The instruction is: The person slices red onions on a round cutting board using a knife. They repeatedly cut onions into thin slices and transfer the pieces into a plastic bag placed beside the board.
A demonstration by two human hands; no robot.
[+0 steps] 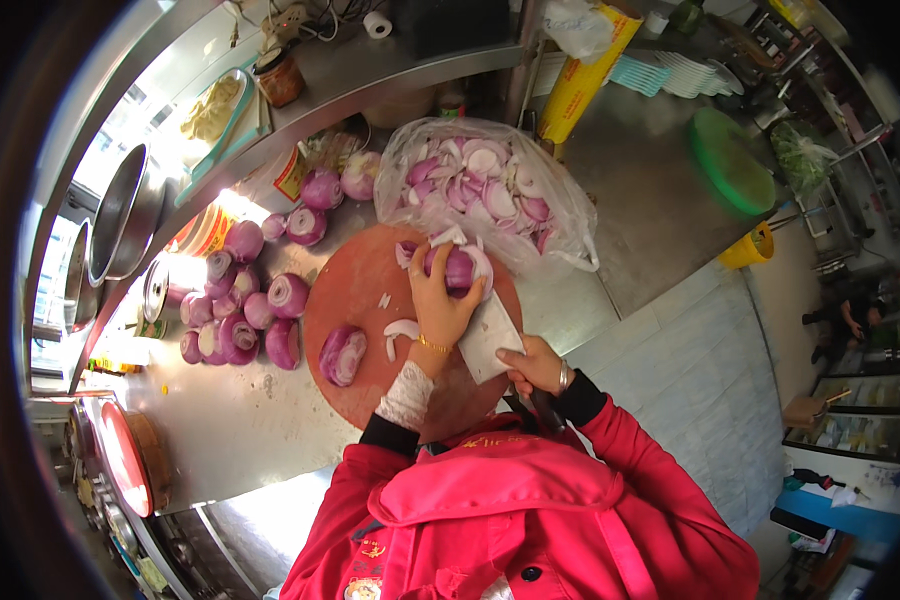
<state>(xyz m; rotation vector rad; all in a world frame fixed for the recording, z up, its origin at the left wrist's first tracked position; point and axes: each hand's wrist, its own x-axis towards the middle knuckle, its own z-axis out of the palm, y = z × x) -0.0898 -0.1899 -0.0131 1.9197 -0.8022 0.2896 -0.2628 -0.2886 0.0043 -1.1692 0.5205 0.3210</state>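
My left hand [442,296] is curled over a cut red onion [459,268], pressing it on the round reddish-brown chopping board [360,277]. My right hand [534,365] grips the handle of a cleaver [493,337], whose broad blade stands beside the onion and my left thumb. Pale onion slices lean at the onion's right side. A halved red onion [343,355] lies at the board's left, and a few white onion pieces [401,330] lie near my left wrist. Just beyond the board, a clear plastic bag [570,217] holds many sliced red onions [480,180].
Several peeled red onions [240,337] crowd the steel counter [232,420] left of the board. A shelf [390,82] runs above the far side. A yellow roll box [589,75] leans behind the bag. At far right a person [855,315] is visible beyond the tiled floor [682,397].
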